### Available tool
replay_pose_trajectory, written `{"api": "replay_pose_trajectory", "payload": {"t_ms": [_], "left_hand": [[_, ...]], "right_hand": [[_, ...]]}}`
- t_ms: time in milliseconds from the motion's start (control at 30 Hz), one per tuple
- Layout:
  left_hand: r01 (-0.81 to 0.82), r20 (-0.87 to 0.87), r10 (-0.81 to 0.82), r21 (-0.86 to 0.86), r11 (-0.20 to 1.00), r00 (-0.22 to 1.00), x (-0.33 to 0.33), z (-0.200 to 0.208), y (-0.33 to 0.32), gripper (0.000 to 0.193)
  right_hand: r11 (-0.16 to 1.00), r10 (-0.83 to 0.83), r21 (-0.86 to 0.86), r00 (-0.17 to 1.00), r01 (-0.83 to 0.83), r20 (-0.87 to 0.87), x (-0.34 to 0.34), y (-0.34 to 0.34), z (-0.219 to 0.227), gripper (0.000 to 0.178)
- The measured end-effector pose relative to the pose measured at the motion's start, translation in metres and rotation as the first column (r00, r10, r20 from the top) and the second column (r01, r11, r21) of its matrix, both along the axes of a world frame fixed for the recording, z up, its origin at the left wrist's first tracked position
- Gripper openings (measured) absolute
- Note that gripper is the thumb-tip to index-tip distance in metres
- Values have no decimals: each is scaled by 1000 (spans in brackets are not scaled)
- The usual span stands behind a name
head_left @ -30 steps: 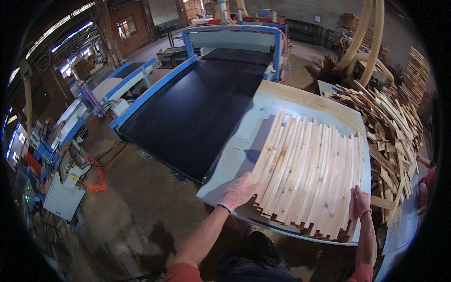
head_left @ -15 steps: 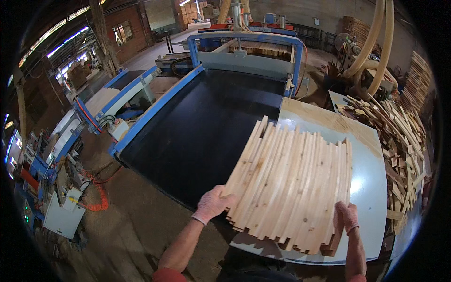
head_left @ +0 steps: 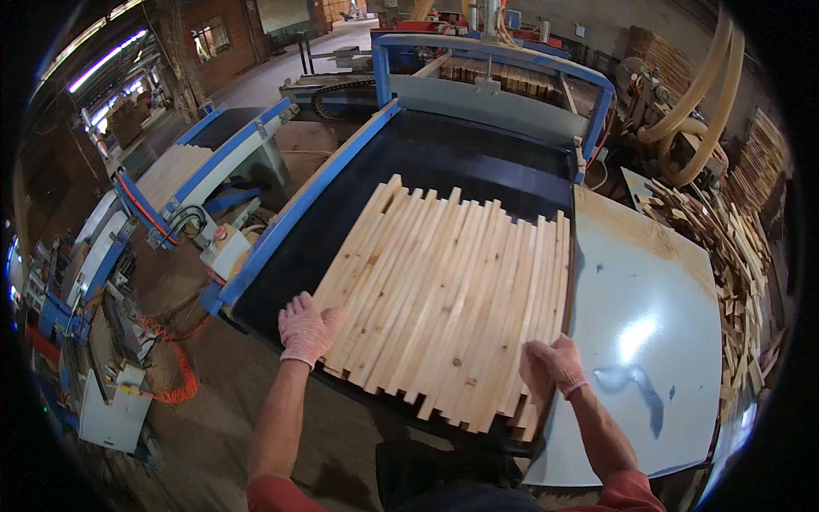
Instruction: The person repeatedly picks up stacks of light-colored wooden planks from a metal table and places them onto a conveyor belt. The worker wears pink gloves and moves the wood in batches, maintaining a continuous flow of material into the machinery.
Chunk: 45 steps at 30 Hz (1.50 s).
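Note:
A row of pale, knotty wooden strips, packed side by side with uneven ends, lies on the black belt. My left hand, in a pinkish knit glove, rests against the row's left edge near its front corner, fingers stretched and thumb toward the wood. At the opposite edge my right hand, gloved alike, has its fingers curled around the outermost strip. A brownish, shaded wood face shows below that hand. Part of the right hand's grip is hidden.
A pale, glossy tabletop adjoins the belt on the right. Beyond it lies a heap of wood offcuts. Blue machine rails border the belt's left side, and a blue frame spans its far end. An orange coiled hose hangs at left.
The row of strips has moved left from the pale tabletop onto the black belt, both hands travelling with it. My left hand's fingers have straightened. The view has shifted too.

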<state>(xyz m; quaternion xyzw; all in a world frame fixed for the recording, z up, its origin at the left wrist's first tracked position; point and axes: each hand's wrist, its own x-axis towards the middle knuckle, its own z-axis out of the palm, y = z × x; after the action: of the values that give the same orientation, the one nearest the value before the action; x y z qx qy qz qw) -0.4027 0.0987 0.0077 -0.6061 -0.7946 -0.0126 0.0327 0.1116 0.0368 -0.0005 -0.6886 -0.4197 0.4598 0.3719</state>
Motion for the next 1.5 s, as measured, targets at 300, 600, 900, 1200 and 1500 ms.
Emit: {"api": "replay_pose_trajectory", "payload": {"t_ms": [300,600,900,1200,1500], "left_hand": [[-23,70,27,-63,998,997,-144,0,97,99],[87,102,-110,211,974,989,-112,5,108,80],[250,443,-699,714,654,562,117,79,-22,62],[880,895,37,429,204,-445,399,-30,-234,48],[859,876,-364,-428,-281,318,598,-282,-419,26]], "right_hand": [[996,45,70,990,-55,130,-204,111,-6,61],[987,141,-122,922,-104,360,-190,86,3,64],[907,416,276,781,-319,-465,-122,-159,-52,26],[931,-345,-11,868,365,-357,-17,-521,-129,36],[99,-993,-534,121,839,7,-54,-825,-237,51]]}}
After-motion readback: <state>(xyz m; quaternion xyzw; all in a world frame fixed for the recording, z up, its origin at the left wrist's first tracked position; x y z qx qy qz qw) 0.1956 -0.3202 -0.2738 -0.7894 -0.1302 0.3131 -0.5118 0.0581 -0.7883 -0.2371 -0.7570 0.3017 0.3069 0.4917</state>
